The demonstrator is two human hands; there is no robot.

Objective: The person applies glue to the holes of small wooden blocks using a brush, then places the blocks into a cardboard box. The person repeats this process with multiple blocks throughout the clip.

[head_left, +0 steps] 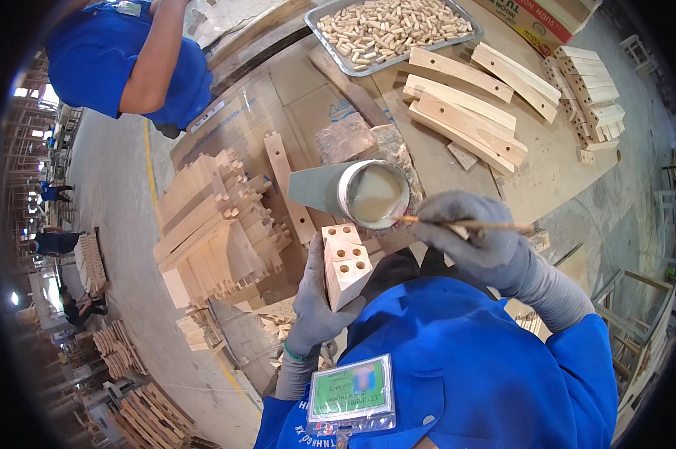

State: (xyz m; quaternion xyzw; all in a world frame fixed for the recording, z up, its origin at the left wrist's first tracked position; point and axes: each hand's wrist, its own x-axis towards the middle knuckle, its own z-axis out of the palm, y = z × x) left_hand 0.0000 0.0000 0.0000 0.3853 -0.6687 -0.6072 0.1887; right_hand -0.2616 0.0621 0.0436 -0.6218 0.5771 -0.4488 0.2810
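Wooden block [347, 263] with drilled holes in its end face sits at the centre of the frame, gripped upright by the gloved left hand [313, 299], fingers curled around its lower half. The gloved right hand [478, 238] is closed in a pinch on a thin stick [458, 223], whose tip reaches the rim of a round tin of pale glue [374, 194] just above the block. Glue could drip off the stick onto the block's outer faces or the blue jacket [458, 367] if the stick is overloaded, and a nudge at the rim might tip the tin. On the cardboard-covered tabletop [308, 105], a metal tray of dowels [394, 30] lies at upper centre, flat slats [465, 105] at upper right, and a heap of notched blocks [218, 224] at left. Beyond, a workshop floor with a yellow line [149, 157] and timber stacks at lower left; another person in blue [128, 60] stands at upper left.
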